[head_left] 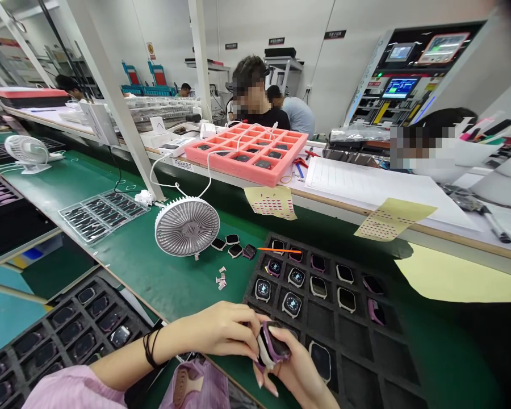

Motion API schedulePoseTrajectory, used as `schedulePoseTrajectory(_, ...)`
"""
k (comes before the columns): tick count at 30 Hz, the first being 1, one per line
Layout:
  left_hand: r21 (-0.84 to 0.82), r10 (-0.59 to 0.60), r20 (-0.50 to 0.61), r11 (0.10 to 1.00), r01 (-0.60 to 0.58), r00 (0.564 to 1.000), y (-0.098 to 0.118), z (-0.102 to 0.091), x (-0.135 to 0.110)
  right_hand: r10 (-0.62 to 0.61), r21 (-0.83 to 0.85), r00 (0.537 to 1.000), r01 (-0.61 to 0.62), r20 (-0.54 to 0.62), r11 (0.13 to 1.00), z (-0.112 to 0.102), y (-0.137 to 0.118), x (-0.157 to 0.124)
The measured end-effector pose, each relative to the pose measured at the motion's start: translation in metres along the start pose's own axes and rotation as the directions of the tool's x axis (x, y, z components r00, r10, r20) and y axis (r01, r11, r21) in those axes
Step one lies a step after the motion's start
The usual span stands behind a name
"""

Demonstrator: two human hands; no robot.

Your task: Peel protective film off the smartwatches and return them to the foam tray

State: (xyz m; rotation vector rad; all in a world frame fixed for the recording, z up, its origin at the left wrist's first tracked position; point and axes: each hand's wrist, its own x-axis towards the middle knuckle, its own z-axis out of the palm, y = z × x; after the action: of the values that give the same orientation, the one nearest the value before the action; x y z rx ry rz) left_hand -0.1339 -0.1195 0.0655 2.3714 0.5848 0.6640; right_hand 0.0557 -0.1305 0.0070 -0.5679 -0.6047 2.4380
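Observation:
My left hand (232,328) is closed, its fingertips gripping the side of smartwatches held together at the tray's near edge. Among them I make out a purple-framed watch (276,345) and a pale-framed one (264,353); fingers hide part of both. My right hand (300,366) wraps round the same watches from the other side. Beneath and beyond lies a black foam tray (394,358) with watches in many of its pockets. Several of these have lit dials, such as one watch (292,305). An orange stick (280,250) rests across the tray's far pockets.
A white fan (187,227) stands behind loose watches (235,250) and small pale pieces (221,279) on the green bench. Another black watch tray (53,324) is at lower left. A pink foam tray (247,150) sits on the shelf; a person (276,119) is beyond it.

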Motion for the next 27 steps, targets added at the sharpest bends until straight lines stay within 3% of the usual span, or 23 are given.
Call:
schedulePoseTrajectory(6,-0.107,-0.162,0.049,0.98,0.167,0.986,-0.006,-0.001,-0.004,0.053,-0.017,0.997,-0.053,0.053,0.998,-0.004,0.007,0.001)
schedulePoseTrajectory(13,-0.008,-0.254,0.076,0.967,0.256,0.964,-0.015,0.003,-0.005,0.001,-0.093,0.994,-0.011,-0.106,0.996,-0.003,0.016,0.005)
schedulePoseTrajectory(17,-0.007,-0.252,0.058,0.967,0.253,0.966,-0.018,0.006,-0.006,-0.019,-0.046,0.996,0.015,-0.09,0.999,-0.009,0.019,0.012)
schedulePoseTrajectory(27,-0.306,-0.382,-0.07,0.887,0.345,0.921,-0.019,-0.004,0.01,-0.082,0.103,0.996,0.086,-0.037,0.991,0.005,-0.013,0.01)
